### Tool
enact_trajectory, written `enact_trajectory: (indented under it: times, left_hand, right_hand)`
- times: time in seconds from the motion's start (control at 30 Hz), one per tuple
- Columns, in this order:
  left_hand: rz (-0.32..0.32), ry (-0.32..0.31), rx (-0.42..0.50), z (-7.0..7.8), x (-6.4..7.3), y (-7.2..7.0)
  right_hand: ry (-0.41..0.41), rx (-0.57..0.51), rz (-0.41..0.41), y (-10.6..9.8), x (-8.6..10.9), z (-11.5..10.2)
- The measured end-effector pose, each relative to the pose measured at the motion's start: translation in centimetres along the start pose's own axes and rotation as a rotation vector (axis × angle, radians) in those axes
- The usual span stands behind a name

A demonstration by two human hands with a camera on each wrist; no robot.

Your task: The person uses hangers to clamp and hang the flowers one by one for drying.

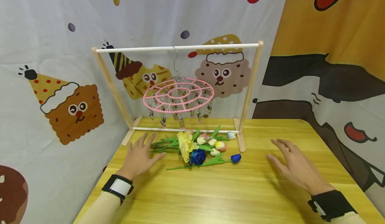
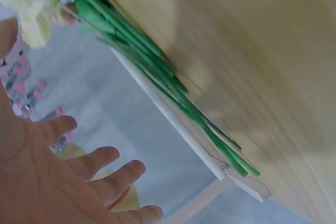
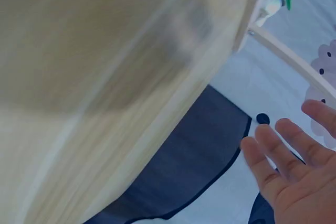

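- While its fingers spread apart, the left hand [image 1: 138, 158] hovers near the stems [image 1: 162, 146].
- A pink hanger [image 1: 180, 98] hangs from a rack [image 1: 207, 47], flowers [image 1: 186, 147] lying at its foot on the worktop [image 1: 210, 194].
- The right hand [image 1: 296, 166] hovers well apart from the flowers, thumb and fingers separated.

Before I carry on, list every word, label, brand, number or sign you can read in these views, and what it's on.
None: no readable text in any view.
Left wrist strap: its white patch shows no legible lettering.
Right wrist strap: no legible lettering; its pale patch is too small to judge.
Backdrop: cartoon drawings and spots, no words or numbers.
Flowers, pink clip hanger, hanging rack: no lettering seen.
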State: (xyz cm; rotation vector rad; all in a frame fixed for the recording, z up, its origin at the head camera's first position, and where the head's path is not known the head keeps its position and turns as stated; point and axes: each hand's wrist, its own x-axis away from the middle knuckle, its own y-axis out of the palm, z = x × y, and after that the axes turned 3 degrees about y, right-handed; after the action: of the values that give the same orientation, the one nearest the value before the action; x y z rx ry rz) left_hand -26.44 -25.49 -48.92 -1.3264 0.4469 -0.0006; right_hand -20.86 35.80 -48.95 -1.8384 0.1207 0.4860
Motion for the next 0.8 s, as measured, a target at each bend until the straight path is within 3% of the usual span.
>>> enact_trajectory:
  times: [0.13, 0.27, 0.43, 0.8]
  left_hand:
    - [0.046, -0.054, 0.063, -1.2, -1.7, 0.2]
    - [0.065, -0.161, 0.150, -2.8, -3.1, -0.1]
    - [0.118, -0.276, 0.245, -4.6, -4.6, -1.0]
    - [0.200, -0.406, 0.299, -7.3, -6.2, -1.8]
  right_hand:
    - [-0.055, -0.064, 0.112, 0.2, -1.7, -0.5]
    - [-0.067, -0.117, 0.154, 0.6, -3.7, -1.4]
    - [-0.047, -0.163, 0.159, 1.3, -6.4, -2.7]
    - [0.019, -0.317, 0.125, 1.7, -10.7, -4.6]
